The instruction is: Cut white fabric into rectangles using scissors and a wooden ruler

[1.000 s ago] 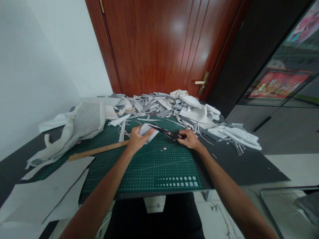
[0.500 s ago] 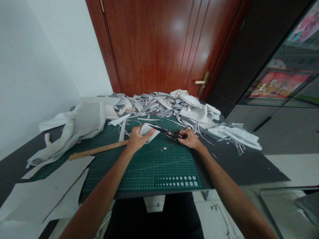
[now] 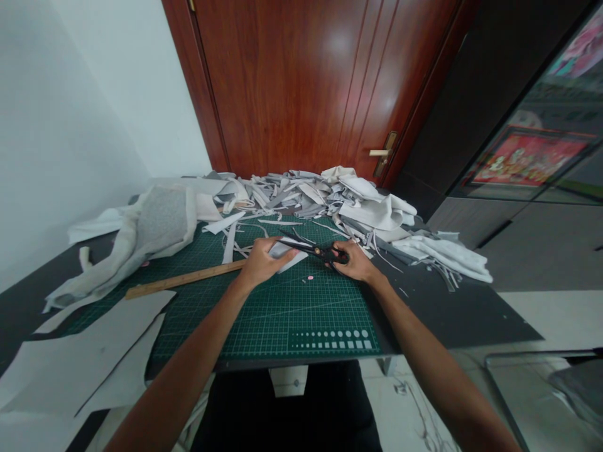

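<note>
In the middle of the head view, my left hand [image 3: 262, 262] pinches a small pale grey-white piece of material [image 3: 293, 260] between thumb and fingers. My right hand [image 3: 354, 260] grips the handles of black scissors [image 3: 322, 252], whose blades point left and stand apart at the edge of that piece. Both hands are just above a green cutting mat [image 3: 301, 314] with a printed grid. A wooden ruler [image 3: 183, 280] lies on the mat, its right end close to my left hand.
A long heap of grey and white scraps [image 3: 306, 194] lines the back of the dark table [image 3: 452, 314] before a wooden door [image 3: 282, 88]. Bulky pale cloth [image 3: 162, 220] lies at the left. Large pale sheets [image 3: 89, 358] overhang the front left edge.
The scissor blades have opened wider, and a thin strip now curls above them. The held piece has turned slightly and sits a little further right.
</note>
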The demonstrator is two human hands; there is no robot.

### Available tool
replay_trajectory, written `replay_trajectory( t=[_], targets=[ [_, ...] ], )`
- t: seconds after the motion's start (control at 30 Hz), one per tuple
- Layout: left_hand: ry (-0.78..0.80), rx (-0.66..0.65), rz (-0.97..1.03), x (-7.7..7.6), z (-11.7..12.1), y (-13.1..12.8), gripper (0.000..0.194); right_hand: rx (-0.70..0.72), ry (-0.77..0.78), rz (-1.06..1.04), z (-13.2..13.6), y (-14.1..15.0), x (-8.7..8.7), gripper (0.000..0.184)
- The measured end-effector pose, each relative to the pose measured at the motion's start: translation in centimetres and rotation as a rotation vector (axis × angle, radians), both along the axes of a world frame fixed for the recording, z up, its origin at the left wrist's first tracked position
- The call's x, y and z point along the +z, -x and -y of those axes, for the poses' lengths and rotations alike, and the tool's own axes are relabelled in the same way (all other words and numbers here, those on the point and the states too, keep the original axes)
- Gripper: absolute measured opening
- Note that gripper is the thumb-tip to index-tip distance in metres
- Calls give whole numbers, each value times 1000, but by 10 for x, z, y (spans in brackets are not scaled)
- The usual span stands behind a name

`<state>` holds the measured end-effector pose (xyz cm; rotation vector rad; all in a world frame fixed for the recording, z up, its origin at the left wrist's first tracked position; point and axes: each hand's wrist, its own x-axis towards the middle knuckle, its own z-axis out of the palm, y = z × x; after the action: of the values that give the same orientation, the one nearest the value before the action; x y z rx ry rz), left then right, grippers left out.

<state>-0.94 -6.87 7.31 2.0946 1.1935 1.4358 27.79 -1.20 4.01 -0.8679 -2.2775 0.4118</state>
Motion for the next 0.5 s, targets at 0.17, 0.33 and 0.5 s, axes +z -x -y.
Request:
replay_trajectory(
  t=[0.17, 0.33, 0.5],
  targets=[
    [-2, -38, -9, -1, 0, -1, 28, 29, 14, 8, 1, 3, -1, 32],
    [16, -55, -1, -1, 0, -1, 27, 31, 9, -9, 0, 4, -3, 34],
    [24, -53, 20, -1, 0, -1, 26, 27, -5, -16, 1, 3, -4, 33]
  ],
)
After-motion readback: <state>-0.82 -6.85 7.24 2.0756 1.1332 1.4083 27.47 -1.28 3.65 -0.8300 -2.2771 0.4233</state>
